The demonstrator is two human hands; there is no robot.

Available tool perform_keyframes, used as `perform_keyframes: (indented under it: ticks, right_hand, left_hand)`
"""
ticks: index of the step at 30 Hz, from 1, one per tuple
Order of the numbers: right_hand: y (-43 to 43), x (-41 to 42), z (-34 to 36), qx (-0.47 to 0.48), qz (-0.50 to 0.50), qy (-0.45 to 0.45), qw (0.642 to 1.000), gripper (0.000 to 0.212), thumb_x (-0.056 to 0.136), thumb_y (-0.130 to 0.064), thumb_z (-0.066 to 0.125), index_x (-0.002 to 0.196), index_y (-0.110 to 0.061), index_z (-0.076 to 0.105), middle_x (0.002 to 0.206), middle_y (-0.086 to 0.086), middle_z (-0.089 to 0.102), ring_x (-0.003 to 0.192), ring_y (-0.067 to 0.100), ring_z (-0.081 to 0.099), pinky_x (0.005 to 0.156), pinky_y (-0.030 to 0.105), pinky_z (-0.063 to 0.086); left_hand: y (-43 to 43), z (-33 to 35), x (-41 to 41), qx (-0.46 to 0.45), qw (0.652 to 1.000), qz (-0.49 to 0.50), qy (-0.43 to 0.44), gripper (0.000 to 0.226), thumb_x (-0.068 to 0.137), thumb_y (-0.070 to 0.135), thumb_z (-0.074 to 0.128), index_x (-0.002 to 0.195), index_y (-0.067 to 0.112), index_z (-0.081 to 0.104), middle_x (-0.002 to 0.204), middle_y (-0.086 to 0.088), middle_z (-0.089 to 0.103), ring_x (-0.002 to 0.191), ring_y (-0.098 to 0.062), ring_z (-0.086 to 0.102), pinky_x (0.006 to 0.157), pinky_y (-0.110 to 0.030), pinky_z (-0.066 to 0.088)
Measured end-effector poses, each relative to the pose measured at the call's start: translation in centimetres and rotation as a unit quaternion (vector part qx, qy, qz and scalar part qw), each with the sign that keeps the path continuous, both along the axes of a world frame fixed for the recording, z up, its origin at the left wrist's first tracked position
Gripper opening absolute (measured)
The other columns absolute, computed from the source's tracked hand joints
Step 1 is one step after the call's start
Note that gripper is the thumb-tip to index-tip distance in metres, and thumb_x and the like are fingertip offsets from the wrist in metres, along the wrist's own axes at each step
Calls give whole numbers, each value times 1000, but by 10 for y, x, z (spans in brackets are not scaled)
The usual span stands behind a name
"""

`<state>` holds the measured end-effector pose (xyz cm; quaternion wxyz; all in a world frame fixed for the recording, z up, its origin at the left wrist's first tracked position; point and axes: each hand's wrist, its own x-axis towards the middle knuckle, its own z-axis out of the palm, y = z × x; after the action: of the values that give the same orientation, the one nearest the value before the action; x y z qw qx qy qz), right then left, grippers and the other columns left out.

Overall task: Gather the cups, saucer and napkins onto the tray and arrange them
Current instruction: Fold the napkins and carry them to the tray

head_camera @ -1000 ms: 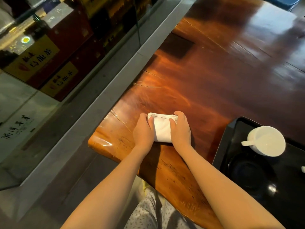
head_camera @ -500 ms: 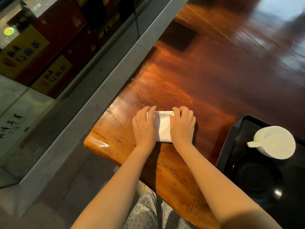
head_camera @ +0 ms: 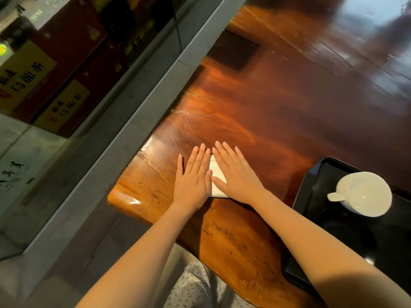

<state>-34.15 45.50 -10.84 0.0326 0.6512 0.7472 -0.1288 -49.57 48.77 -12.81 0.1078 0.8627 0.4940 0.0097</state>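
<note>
A folded white napkin (head_camera: 216, 174) lies on the wooden table (head_camera: 278, 112) near its left corner. My left hand (head_camera: 194, 178) and my right hand (head_camera: 238, 174) lie flat on the napkin with fingers stretched out, covering most of it; only a strip shows between them. A black tray (head_camera: 304, 196) sits at the right, holding a white cup (head_camera: 364, 194) with its handle pointing left. A dark saucer (head_camera: 347, 232) lies on the tray in front of the cup, hard to make out.
The table's rounded corner (head_camera: 124, 198) and near edge are close to my hands. A grey ledge (head_camera: 124, 134) and a glass case with red and yellow boxes (head_camera: 44, 70) run along the left. My right forearm crosses the tray's near corner.
Both hands have gone from pinching the napkin's sides with curled fingers to lying flat on it with fingers extended. The camera has tilted down.
</note>
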Motion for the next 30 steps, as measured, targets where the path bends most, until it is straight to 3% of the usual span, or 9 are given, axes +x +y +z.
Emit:
perform_keyframes:
  ticks: [9,13,15,17,20,23,25,28,30]
  right_hand:
    - [-28,31,3,-58,47,6,997,90,84,-74,25,151,-19,-1,158,-2,-9,147,19,-7,120,40,-6]
    - [-30,26,14,-18,51,-49,997,94,78,-74,40,148,-13,22,158,8,21,145,28,20,118,48,5]
    - [-32,14,25,7,43,-60,997,77,78,-61,56,136,-12,45,146,12,44,134,31,42,114,48,28]
    - [-39,2,36,35,90,-68,993,45,88,-39,57,123,-11,56,130,14,57,118,28,55,104,41,43]
    - [-45,-6,41,6,157,-98,983,32,99,-12,35,126,-1,48,133,19,50,125,30,47,110,37,34]
    - [-45,-10,35,3,132,-104,986,16,85,-21,63,97,-13,69,102,6,71,98,17,66,90,26,51]
    - [-43,-7,30,11,48,0,999,8,72,-18,74,79,-13,73,83,5,73,79,18,70,72,25,56]
    - [-36,-5,45,-52,-46,97,993,27,94,-16,47,113,-6,64,116,12,65,108,27,62,92,32,49]
    - [-31,0,49,-63,-68,111,989,32,98,-19,41,125,-10,58,125,9,61,114,23,58,98,30,45]
  left_hand:
    - [2,2,2,-21,999,9,25,55,99,41,22,151,24,12,158,6,0,147,-13,-5,118,-46,-6]
    - [1,6,3,-37,999,9,26,56,98,43,16,151,25,8,161,4,2,147,-13,-8,120,-48,-6]
    - [1,8,4,-40,999,7,28,58,97,44,11,151,25,8,161,3,2,147,-13,-8,120,-49,-4]
    - [1,8,4,-44,998,1,36,59,96,45,9,151,25,7,161,3,1,146,-13,-10,120,-50,-3]
    - [3,8,0,-39,998,-18,36,63,95,50,10,151,22,8,161,-1,4,146,-16,-9,119,-51,-4]
    - [-4,15,-9,9,996,-82,29,70,95,58,12,149,14,21,158,-7,16,147,-23,9,118,-50,-1]
    - [-12,20,-16,18,989,-145,35,74,94,61,14,147,11,28,156,-8,23,145,-25,17,118,-47,1]
    - [-12,22,-24,-13,982,-187,40,71,91,59,35,144,11,38,152,-8,35,142,-25,31,120,-41,12]
    - [-7,22,-25,-20,982,-185,19,62,84,33,65,139,11,46,147,-9,45,136,-27,42,112,-44,20]
